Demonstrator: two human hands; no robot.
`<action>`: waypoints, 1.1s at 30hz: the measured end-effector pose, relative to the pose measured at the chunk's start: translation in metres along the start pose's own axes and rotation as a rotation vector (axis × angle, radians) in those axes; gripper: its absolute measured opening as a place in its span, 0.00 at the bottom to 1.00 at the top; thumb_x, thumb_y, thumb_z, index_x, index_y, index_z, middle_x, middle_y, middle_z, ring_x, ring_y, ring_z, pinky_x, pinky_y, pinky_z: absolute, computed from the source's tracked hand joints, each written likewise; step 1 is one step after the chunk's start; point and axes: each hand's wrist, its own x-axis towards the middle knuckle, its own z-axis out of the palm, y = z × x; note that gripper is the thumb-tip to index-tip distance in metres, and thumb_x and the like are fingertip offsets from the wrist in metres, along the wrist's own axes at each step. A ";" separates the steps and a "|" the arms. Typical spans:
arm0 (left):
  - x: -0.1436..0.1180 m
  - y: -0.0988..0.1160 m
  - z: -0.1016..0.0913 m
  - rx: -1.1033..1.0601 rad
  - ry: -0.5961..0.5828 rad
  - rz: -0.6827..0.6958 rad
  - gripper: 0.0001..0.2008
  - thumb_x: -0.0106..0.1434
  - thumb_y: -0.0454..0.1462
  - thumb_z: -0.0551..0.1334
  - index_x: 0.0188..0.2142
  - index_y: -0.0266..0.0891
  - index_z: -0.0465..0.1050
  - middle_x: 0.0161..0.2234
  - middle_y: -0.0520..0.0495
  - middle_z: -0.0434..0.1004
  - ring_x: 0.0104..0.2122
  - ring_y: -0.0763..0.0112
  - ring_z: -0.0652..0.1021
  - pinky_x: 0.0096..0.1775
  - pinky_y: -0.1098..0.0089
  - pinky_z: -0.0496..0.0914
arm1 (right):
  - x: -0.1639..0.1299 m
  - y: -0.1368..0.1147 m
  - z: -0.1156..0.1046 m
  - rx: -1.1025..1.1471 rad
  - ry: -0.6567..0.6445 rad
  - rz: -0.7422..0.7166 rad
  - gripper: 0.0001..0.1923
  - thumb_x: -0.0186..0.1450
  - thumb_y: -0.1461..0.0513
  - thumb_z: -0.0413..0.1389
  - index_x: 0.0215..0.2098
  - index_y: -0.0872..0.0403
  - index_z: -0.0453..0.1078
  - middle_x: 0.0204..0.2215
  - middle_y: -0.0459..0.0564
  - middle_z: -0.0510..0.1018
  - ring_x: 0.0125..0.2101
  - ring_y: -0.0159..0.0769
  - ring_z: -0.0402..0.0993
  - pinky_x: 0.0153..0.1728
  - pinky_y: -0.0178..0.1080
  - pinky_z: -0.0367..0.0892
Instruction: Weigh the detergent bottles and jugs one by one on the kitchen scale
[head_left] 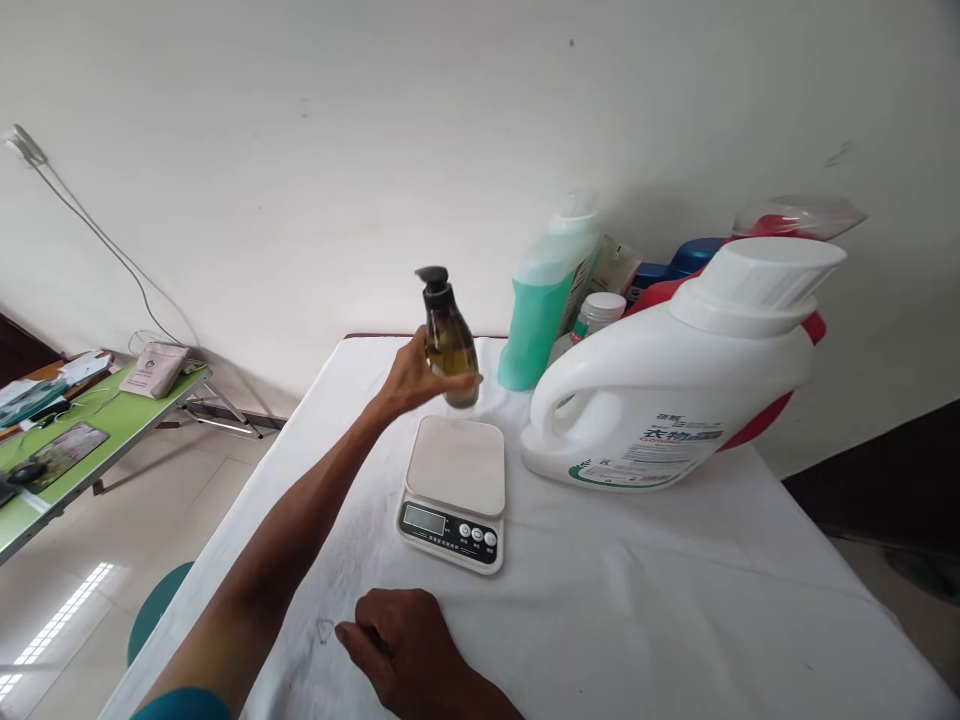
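Bottle (451, 343) above scale (454, 492), jug (660, 400) near

the pump bottle (450, 345) looks like clear, glossy amber plastic with a matt black plastic pump. the scale (454, 490) has a smooth white plastic top. the desk (637, 580) is covered in wrinkled matt white cloth. the detergent jug (675, 400) is smooth, slightly shiny white plastic; the green bottle (544, 300) is translucent plastic.

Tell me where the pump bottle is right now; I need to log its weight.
In the head view, the pump bottle is held up in the left hand, just above the far edge of the kitchen scale, left of the green bottle.
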 end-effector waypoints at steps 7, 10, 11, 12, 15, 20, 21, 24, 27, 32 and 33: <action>0.102 -0.037 0.047 0.000 0.128 -0.095 0.35 0.45 0.42 0.81 0.47 0.38 0.65 0.49 0.39 0.78 0.47 0.59 0.79 0.47 0.58 0.74 | -0.001 0.007 0.005 -0.066 0.001 -0.023 0.23 0.71 0.54 0.54 0.24 0.53 0.51 0.20 0.41 0.61 0.22 0.27 0.54 0.27 0.36 0.47; 0.126 -0.047 0.070 0.016 0.128 -0.124 0.36 0.44 0.43 0.82 0.47 0.39 0.65 0.50 0.37 0.77 0.48 0.57 0.78 0.46 0.59 0.73 | 0.000 0.009 0.008 -0.115 -0.041 -0.002 0.22 0.71 0.55 0.54 0.24 0.53 0.51 0.21 0.42 0.65 0.23 0.28 0.54 0.27 0.36 0.47; 0.132 -0.049 0.077 0.018 0.121 -0.139 0.37 0.44 0.43 0.82 0.47 0.39 0.65 0.51 0.37 0.77 0.49 0.56 0.78 0.46 0.60 0.73 | 0.001 0.009 0.008 -0.138 -0.058 0.014 0.21 0.71 0.56 0.54 0.24 0.52 0.51 0.22 0.42 0.65 0.23 0.28 0.55 0.27 0.37 0.47; 0.137 -0.051 0.083 0.024 0.115 -0.157 0.38 0.43 0.43 0.82 0.47 0.39 0.65 0.51 0.36 0.76 0.50 0.55 0.78 0.46 0.60 0.72 | 0.001 0.008 0.008 -0.158 -0.074 0.028 0.21 0.70 0.56 0.55 0.24 0.52 0.52 0.22 0.42 0.66 0.23 0.28 0.55 0.27 0.37 0.47; 0.148 -0.054 0.095 0.043 0.102 -0.202 0.39 0.41 0.43 0.83 0.48 0.39 0.65 0.51 0.36 0.76 0.52 0.52 0.78 0.47 0.61 0.71 | 0.003 0.003 0.005 -0.198 -0.103 0.057 0.20 0.70 0.56 0.53 0.24 0.52 0.53 0.22 0.43 0.67 0.22 0.29 0.56 0.26 0.38 0.46; 0.159 -0.060 0.102 0.062 0.076 -0.201 0.36 0.46 0.40 0.81 0.48 0.40 0.63 0.52 0.38 0.75 0.51 0.58 0.76 0.49 0.64 0.69 | 0.006 0.001 0.002 -0.204 -0.153 0.081 0.20 0.71 0.54 0.52 0.23 0.52 0.58 0.22 0.45 0.69 0.22 0.30 0.57 0.26 0.37 0.46; 0.160 -0.060 0.102 0.067 0.067 -0.197 0.36 0.46 0.39 0.81 0.48 0.40 0.62 0.53 0.38 0.74 0.52 0.59 0.76 0.49 0.65 0.69 | 0.006 0.002 0.002 -0.212 -0.166 0.075 0.20 0.72 0.54 0.51 0.24 0.52 0.60 0.22 0.45 0.69 0.22 0.30 0.58 0.26 0.37 0.47; 0.162 -0.060 0.102 0.087 0.050 -0.198 0.37 0.45 0.35 0.81 0.48 0.39 0.61 0.57 0.34 0.70 0.53 0.59 0.74 0.51 0.65 0.68 | 0.006 0.004 0.004 -0.240 -0.177 0.048 0.19 0.73 0.55 0.51 0.26 0.53 0.66 0.22 0.45 0.70 0.22 0.30 0.59 0.26 0.37 0.47; 0.161 -0.055 0.101 0.092 0.032 -0.212 0.37 0.42 0.31 0.81 0.46 0.40 0.61 0.58 0.32 0.67 0.54 0.54 0.72 0.53 0.60 0.69 | 0.004 0.004 0.007 -0.256 -0.124 0.037 0.19 0.73 0.55 0.53 0.25 0.53 0.66 0.23 0.45 0.72 0.22 0.29 0.60 0.26 0.37 0.47; 0.147 -0.042 0.085 0.060 0.004 -0.193 0.40 0.37 0.28 0.79 0.48 0.39 0.64 0.56 0.32 0.69 0.57 0.47 0.71 0.56 0.55 0.70 | 0.003 0.004 0.010 -0.259 -0.095 0.033 0.20 0.72 0.53 0.57 0.25 0.53 0.64 0.25 0.44 0.75 0.22 0.29 0.60 0.27 0.37 0.49; 0.141 -0.037 0.079 0.051 0.011 -0.192 0.41 0.38 0.28 0.79 0.50 0.38 0.64 0.57 0.31 0.68 0.59 0.47 0.71 0.56 0.55 0.70 | 0.004 0.005 0.010 -0.258 -0.095 0.034 0.21 0.73 0.53 0.57 0.25 0.53 0.63 0.25 0.44 0.75 0.22 0.28 0.61 0.27 0.36 0.50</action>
